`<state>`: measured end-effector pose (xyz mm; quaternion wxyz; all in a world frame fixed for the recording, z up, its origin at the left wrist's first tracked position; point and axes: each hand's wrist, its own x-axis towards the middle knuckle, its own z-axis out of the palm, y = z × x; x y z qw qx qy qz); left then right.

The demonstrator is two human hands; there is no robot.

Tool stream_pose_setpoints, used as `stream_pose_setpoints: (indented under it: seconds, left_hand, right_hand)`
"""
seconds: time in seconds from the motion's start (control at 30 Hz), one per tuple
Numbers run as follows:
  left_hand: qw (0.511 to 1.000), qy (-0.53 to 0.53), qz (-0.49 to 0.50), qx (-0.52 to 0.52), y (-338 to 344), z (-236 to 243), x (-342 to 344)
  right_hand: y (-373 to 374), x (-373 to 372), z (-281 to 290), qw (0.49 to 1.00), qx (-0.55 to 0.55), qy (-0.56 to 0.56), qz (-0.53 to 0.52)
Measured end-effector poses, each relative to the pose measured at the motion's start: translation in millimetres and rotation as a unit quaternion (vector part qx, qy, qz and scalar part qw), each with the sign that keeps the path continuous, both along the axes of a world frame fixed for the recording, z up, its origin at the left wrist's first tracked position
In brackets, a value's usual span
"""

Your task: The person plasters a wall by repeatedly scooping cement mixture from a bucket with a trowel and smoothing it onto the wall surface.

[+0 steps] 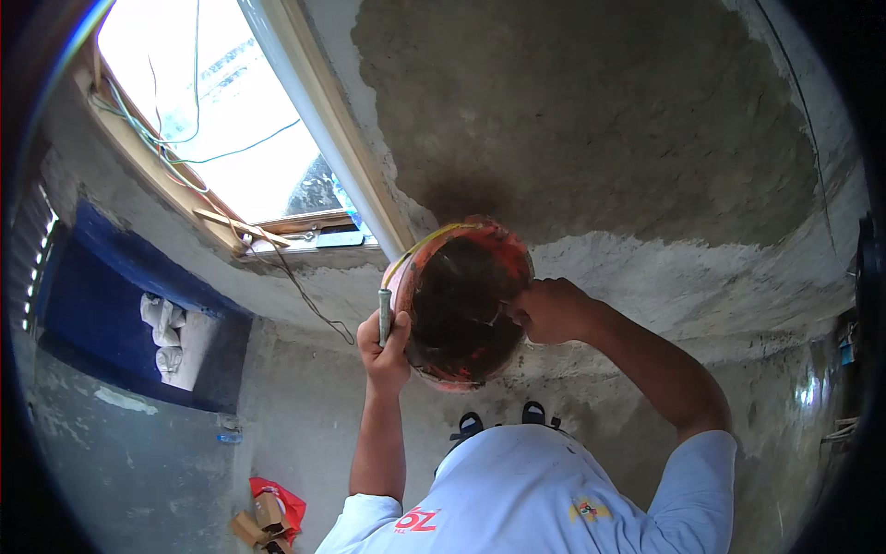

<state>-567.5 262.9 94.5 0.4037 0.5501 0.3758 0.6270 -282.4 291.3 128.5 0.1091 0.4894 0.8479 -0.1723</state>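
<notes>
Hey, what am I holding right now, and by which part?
Your left hand holds the orange bucket at its handle's grip; whether your right hand holds anything can't be told.

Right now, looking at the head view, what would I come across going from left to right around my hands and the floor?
White sacks, red plastic, your left hand, orange bucket, your right hand.

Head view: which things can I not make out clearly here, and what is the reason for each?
Head view, right hand: whether its grip holds anything; blurred against the dark inside of the bucket.
Head view, bucket contents: too dark and blurred.
Head view, beyond the window: mostly washed out by glare.
Head view, items at right: cut off by the dark lens rim.
</notes>
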Motion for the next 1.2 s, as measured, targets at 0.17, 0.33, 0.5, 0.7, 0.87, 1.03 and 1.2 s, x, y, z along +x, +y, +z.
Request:
stream_pose_setpoints:
  seconds: [0.17,0.33,0.5,0.7,0.87,1.03,1.2]
  left_hand:
    - [0.989,0.102,-0.005,0.107,7,-15,-8]
    - [0.987,0.112,0.014,0.114,12,-25,-10]
    - [0.994,0.088,-0.014,0.069,13,-27,-9]
    - [0.996,0.076,-0.044,-0.008,18,-35,1]
    - [0.995,-0.068,0.052,-0.056,21,-32,5]
    - [0.971,-0.21,0.058,-0.094,15,-21,12]
    - [0.952,-0.298,-0.013,-0.071,19,-12,27]
  right_hand:
    - [5,-8,-31,0.992,-0.017,0.124,-0.023]
    - [-12,-12,-55,0.939,-0.09,0.332,-0.024]
    - [-29,-10,-30,0.88,-0.301,0.339,-0.146]
    - [-43,37,-79,0.6,-0.463,0.609,-0.237]
    - [-58,86,-62,0.494,-0.463,0.702,-0.221]
    - [-34,126,27,0.512,-0.389,0.754,-0.134]
    - [0,133,176,0.587,-0.123,0.8,-0.003]
